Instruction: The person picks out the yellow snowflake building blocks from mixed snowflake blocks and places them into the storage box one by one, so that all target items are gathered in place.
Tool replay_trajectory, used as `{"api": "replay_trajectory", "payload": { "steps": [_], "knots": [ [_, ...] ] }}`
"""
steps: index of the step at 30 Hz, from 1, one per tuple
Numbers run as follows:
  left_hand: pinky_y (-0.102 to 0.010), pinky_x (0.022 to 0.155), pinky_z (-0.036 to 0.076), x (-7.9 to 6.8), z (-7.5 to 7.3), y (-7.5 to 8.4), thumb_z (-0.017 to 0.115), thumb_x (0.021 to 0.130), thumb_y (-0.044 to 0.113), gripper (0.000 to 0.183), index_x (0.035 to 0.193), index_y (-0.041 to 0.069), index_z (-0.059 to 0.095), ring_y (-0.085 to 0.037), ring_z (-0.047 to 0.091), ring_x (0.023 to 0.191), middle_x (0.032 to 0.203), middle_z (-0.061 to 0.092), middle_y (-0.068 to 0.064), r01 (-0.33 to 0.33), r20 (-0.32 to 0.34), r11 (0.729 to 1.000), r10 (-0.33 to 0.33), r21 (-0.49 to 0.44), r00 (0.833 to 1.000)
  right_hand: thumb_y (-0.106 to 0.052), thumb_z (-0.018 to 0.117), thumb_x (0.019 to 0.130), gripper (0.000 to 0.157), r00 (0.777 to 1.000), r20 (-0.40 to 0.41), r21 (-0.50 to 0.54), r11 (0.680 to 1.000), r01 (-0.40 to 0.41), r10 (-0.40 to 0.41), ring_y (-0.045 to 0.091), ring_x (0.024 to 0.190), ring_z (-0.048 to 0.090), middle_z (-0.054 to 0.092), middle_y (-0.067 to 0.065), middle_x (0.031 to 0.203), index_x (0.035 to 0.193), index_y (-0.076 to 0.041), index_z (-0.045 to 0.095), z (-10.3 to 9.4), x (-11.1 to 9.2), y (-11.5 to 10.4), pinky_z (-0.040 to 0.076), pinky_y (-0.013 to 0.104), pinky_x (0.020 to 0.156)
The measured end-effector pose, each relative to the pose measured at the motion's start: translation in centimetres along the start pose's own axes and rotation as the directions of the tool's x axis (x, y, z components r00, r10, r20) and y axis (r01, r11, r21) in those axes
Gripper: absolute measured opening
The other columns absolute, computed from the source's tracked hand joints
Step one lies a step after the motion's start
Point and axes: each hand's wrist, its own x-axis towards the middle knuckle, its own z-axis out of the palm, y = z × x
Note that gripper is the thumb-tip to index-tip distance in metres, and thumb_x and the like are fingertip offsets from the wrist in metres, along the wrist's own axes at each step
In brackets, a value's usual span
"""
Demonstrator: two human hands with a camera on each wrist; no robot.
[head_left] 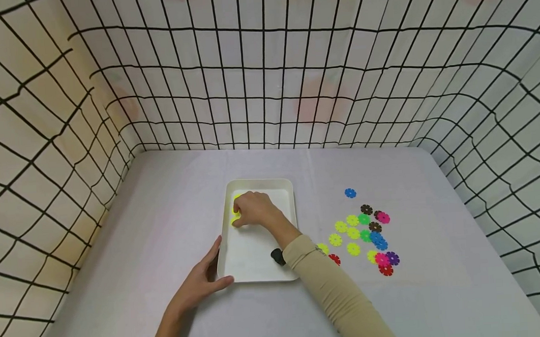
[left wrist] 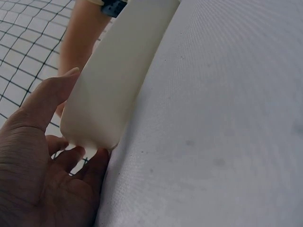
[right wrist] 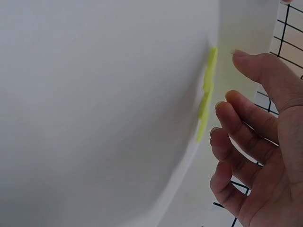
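A white rectangular tray (head_left: 252, 261) lies on the table. At its near left corner, my left hand (head_left: 198, 281) grips it, with the thumb (left wrist: 52, 97) on one side and the fingers curled against another. My right hand (head_left: 257, 209) reaches inside the tray near its left wall. Below it lie yellow notched flower-shaped discs (right wrist: 207, 97), end to end along that wall. In the right wrist view the right hand (right wrist: 258, 127) holds nothing; its fingers are loosely bent, a little apart from the discs.
Several loose flower discs lie on the white table (head_left: 437, 221) right of the tray: yellow (head_left: 353, 249), green (head_left: 364, 218), brown (head_left: 366, 210), pink, red, purple and blue (head_left: 350, 193). Black wire grid (head_left: 264, 67) rises at the back and both sides.
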Motion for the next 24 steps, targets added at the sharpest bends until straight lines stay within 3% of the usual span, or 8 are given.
{"api": "replay_trajectory", "payload": {
  "steps": [13,24],
  "knots": [
    [-0.010,0.103,0.032,0.1,0.0,0.2,0.078,0.083,0.028,0.099,0.158,0.021,0.012,-0.035,0.028,0.147,0.163,0.019,-0.013,0.051,0.014,0.999,-0.051,0.012,0.999,-0.051,0.078,0.077,0.048,0.999,0.026,0.019,0.999,-0.026,0.025,0.011,0.090,0.063,0.067,-0.009,0.101,0.114,-0.022,0.070,-1.5,-1.0,0.2,0.052,0.031,0.076],
    [-0.014,0.104,0.035,-0.1,0.1,0.6,0.077,0.084,0.028,0.099,0.158,0.021,0.012,-0.036,0.029,0.146,0.163,0.018,-0.013,0.074,0.011,0.997,-0.074,0.021,0.997,-0.047,0.076,0.079,0.047,0.999,0.008,0.036,0.999,-0.033,0.032,0.011,0.089,0.061,0.068,-0.006,0.103,0.116,-0.018,0.070,-2.6,-2.0,0.3,0.050,0.030,0.075]
  ]
}}
